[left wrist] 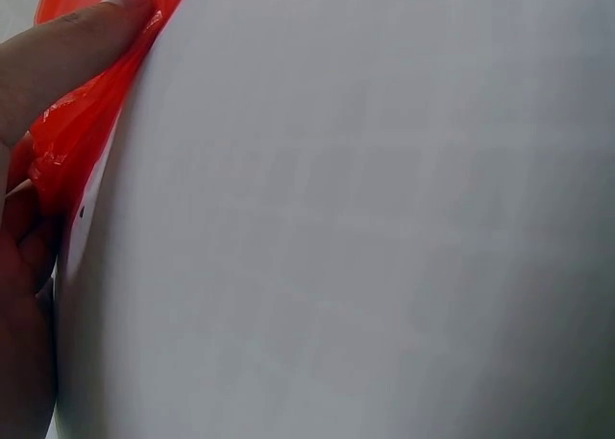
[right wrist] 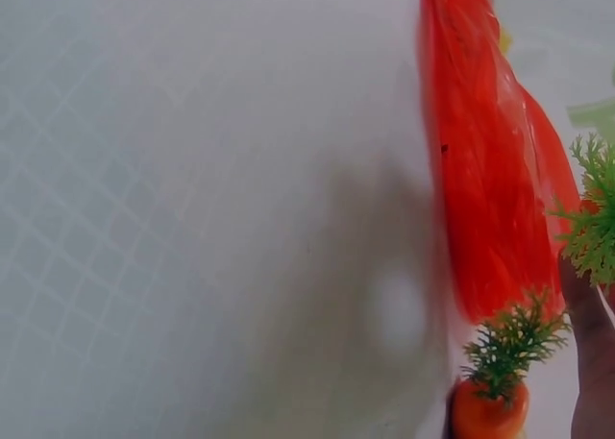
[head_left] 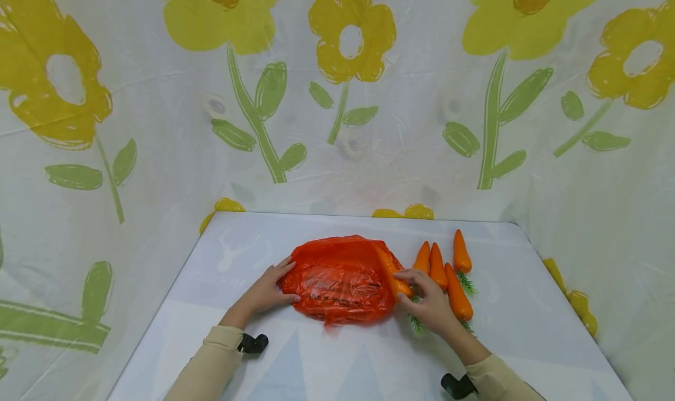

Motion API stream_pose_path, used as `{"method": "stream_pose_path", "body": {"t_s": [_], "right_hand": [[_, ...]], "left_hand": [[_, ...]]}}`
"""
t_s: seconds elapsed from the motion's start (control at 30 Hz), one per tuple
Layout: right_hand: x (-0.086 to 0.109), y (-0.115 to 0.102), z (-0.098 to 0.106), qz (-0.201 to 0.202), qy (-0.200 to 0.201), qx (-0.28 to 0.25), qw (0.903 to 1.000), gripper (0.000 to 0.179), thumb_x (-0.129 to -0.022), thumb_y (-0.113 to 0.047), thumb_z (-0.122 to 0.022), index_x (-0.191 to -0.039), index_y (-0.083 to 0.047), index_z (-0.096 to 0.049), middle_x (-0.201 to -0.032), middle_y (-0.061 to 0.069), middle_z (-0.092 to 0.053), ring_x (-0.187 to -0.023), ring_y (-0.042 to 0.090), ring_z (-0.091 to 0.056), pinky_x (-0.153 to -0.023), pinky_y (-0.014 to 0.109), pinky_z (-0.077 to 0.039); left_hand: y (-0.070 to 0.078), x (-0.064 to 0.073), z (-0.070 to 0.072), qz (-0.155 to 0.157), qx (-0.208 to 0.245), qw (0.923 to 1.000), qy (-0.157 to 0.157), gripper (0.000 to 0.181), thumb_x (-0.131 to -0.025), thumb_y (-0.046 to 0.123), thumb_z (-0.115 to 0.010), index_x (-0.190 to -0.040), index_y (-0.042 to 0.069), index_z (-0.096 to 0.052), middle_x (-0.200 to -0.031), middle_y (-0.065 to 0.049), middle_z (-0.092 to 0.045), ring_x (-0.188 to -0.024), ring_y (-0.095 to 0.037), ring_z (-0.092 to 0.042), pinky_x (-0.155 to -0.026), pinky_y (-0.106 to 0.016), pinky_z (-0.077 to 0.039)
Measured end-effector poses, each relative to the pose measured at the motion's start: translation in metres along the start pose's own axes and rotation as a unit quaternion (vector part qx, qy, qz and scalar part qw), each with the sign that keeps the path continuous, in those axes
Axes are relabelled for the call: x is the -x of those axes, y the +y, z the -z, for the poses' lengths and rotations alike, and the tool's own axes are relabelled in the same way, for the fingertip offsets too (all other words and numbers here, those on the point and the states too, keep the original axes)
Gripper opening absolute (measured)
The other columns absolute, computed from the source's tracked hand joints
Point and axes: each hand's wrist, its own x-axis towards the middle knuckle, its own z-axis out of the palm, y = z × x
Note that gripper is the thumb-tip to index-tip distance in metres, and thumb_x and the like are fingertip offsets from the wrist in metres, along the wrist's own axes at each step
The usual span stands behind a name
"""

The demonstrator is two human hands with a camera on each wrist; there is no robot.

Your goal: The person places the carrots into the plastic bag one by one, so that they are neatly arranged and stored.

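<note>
A red plastic bag (head_left: 337, 286) with dark print lies on the table. My left hand (head_left: 263, 289) grips its left edge; in the left wrist view the thumb (left wrist: 82, 55) presses on the red plastic. With thumb and fingers, my right hand (head_left: 429, 301) holds an orange toy carrot (head_left: 389, 266) by its thick end. That carrot slants over the right part of the bag, tip pointing away from me; whether the tip is inside the bag I cannot tell. Its green leaves (right wrist: 598, 208) show in the right wrist view.
Several more carrots lie right of the bag, close to my right hand, among them a front one (head_left: 459, 294) and one farther back (head_left: 461, 252). The pale table (head_left: 316, 366) ends at a curtain (head_left: 411, 155) printed with yellow flowers.
</note>
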Motion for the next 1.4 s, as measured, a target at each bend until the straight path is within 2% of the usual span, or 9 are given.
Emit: {"method": "stream_pose_path", "body": {"t_s": [0.37, 0.6, 0.8, 1.0, 1.27, 1.4], "right_hand": [[-0.003, 0.006, -0.012, -0.013, -0.011, 0.0, 0.9999, 0.037, -0.092, -0.019, -0.077, -0.128, -0.023, -0.068, -0.128, -0.003, -0.063, -0.107, 0.016, -0.06, -0.087, 0.025, -0.056], [-0.004, 0.004, -0.019, -0.012, -0.006, -0.001, 0.9999, 0.038, -0.09, -0.018, -0.078, -0.127, -0.022, -0.069, -0.124, -0.002, -0.064, -0.104, 0.017, -0.061, -0.085, 0.025, -0.057], [-0.006, 0.002, -0.023, -0.022, -0.013, 0.009, 0.9996, 0.037, -0.09, -0.019, -0.079, -0.125, -0.024, -0.069, -0.121, -0.008, -0.065, -0.104, 0.015, -0.06, -0.085, 0.025, -0.057], [-0.008, 0.0, -0.027, -0.028, -0.02, -0.005, 0.9994, 0.035, -0.091, -0.018, -0.077, -0.125, -0.024, -0.069, -0.122, -0.008, -0.065, -0.104, 0.016, -0.06, -0.085, 0.026, -0.057], [-0.01, 0.003, -0.035, 0.005, -0.016, -0.025, 0.9996, 0.036, -0.09, -0.014, -0.078, -0.124, -0.021, -0.07, -0.123, -0.004, -0.065, -0.101, 0.017, -0.059, -0.084, 0.026, -0.056], [-0.011, 0.0, -0.039, -0.003, -0.024, -0.026, 0.9994, 0.035, -0.09, -0.016, -0.078, -0.124, -0.022, -0.07, -0.123, -0.006, -0.065, -0.102, 0.017, -0.059, -0.087, 0.026, -0.056]], "left_hand": [[0.001, 0.0, 0.0, -0.002, -0.005, 1.0, 0.002, 0.097, -0.081, 0.048, -0.084, -0.158, 0.012, -0.038, -0.168, -0.006, -0.025, -0.148, -0.057, -0.016, -0.114, -0.071, -0.025], [0.003, 0.001, 0.001, 0.002, 0.001, 1.0, 0.001, 0.097, -0.081, 0.048, -0.084, -0.158, 0.013, -0.038, -0.168, -0.005, -0.024, -0.149, -0.056, -0.014, -0.115, -0.071, -0.023], [0.002, 0.001, 0.001, 0.009, 0.007, 0.9999, -0.001, 0.096, -0.081, 0.047, -0.084, -0.159, 0.014, -0.038, -0.169, -0.004, -0.024, -0.15, -0.054, -0.013, -0.115, -0.071, -0.023], [0.0, 0.0, 0.001, 0.0, 0.002, 1.0, 0.003, 0.097, -0.081, 0.048, -0.084, -0.158, 0.012, -0.038, -0.168, -0.006, -0.024, -0.149, -0.056, -0.014, -0.114, -0.072, -0.023], [-0.001, -0.001, 0.0, -0.013, 0.007, 0.9999, 0.001, 0.096, -0.082, 0.047, -0.083, -0.158, 0.009, -0.038, -0.168, -0.008, -0.025, -0.148, -0.057, -0.014, -0.116, -0.07, -0.023], [0.0, -0.001, -0.001, -0.008, 0.009, 0.9999, 0.002, 0.096, -0.082, 0.047, -0.083, -0.158, 0.01, -0.038, -0.168, -0.006, -0.025, -0.149, -0.055, -0.014, -0.116, -0.069, -0.022]]}}
